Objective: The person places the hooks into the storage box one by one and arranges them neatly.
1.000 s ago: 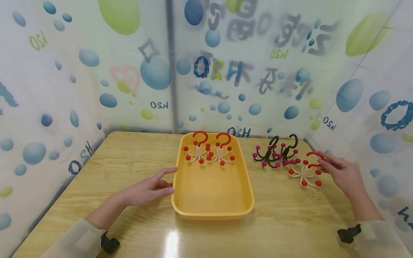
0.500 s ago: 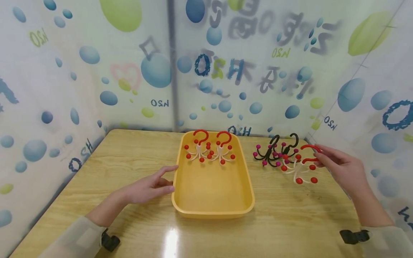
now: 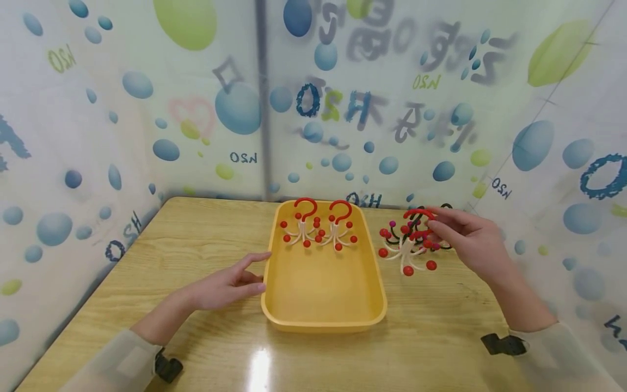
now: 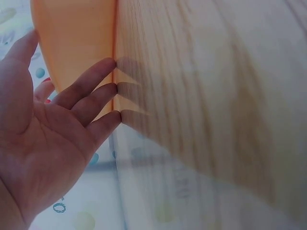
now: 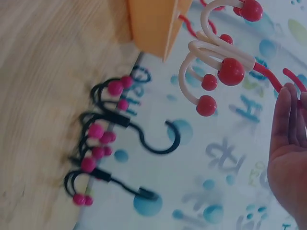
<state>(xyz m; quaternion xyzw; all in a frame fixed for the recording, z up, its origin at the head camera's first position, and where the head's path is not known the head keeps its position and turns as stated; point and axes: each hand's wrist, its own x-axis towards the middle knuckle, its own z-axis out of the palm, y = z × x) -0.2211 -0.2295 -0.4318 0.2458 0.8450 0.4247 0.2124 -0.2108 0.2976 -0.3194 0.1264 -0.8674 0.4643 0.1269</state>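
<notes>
My right hand (image 3: 472,245) pinches the red hook of a white multi-arm hook hanger (image 3: 406,248) with red ball tips. In the head view it hangs to the right of a yellow tray (image 3: 323,328), in front of two black hook hangers with magenta balls. The right wrist view shows one black hanger (image 5: 116,118) and the other (image 5: 101,174) standing on the table. Inside the tray's far end stand two more white hangers, the left one (image 3: 302,230) and the right one (image 3: 335,231). My left hand (image 3: 222,286) touches the tray's left side with loosely extended fingers.
A wooden table (image 3: 196,348) carries everything. Printed curtain walls (image 3: 196,109) close in the back and both sides. The tray's raised rim stands between my two hands.
My right hand has carried the white hanger left toward the tray, so it now partly covers the black hangers. My left hand and the tray stay in place.
</notes>
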